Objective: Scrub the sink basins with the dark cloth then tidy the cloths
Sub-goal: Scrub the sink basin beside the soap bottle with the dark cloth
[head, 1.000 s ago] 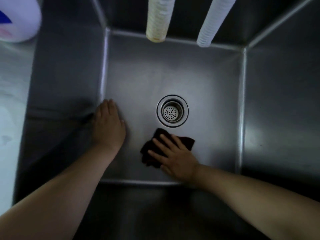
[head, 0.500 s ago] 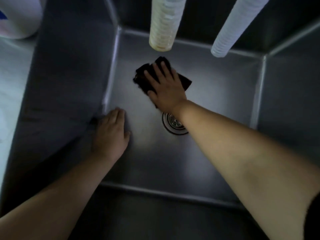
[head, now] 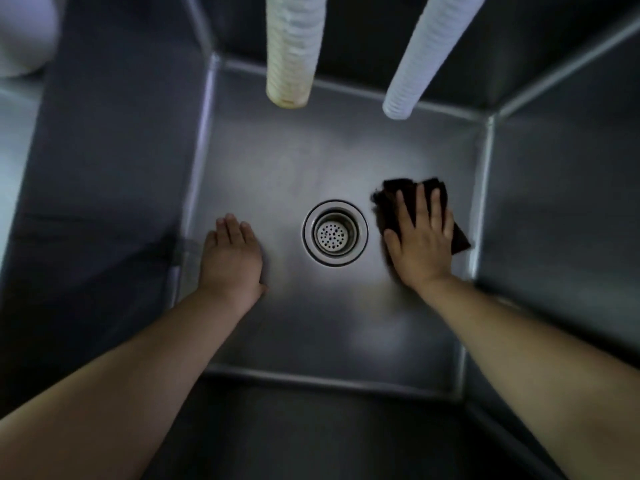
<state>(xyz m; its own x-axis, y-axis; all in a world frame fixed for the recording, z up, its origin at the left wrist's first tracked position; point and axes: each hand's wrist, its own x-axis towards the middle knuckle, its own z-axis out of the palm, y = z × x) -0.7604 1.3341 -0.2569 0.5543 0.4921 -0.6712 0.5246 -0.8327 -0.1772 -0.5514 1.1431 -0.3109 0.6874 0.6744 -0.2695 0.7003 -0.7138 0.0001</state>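
Observation:
I look straight down into a deep steel sink basin (head: pixel 332 161). The dark cloth (head: pixel 389 199) lies flat on the basin floor, right of the round drain (head: pixel 335 233) and close to the right wall. My right hand (head: pixel 420 240) presses down on the cloth with fingers spread; the cloth shows beyond my fingertips and at the right of my palm. My left hand (head: pixel 230 258) rests flat on the floor near the left wall, fingers together, holding nothing.
Two ribbed hoses hang over the back of the basin, a yellowish hose (head: pixel 294 50) and a white hose (head: pixel 426 60). A white plastic container (head: pixel 24 32) stands on the counter at the top left. Steel walls enclose the basin on all sides.
My right hand has swept the cloth from the front of the floor to the back near the hoses, then over to the right of the drain. My left hand has stayed planted.

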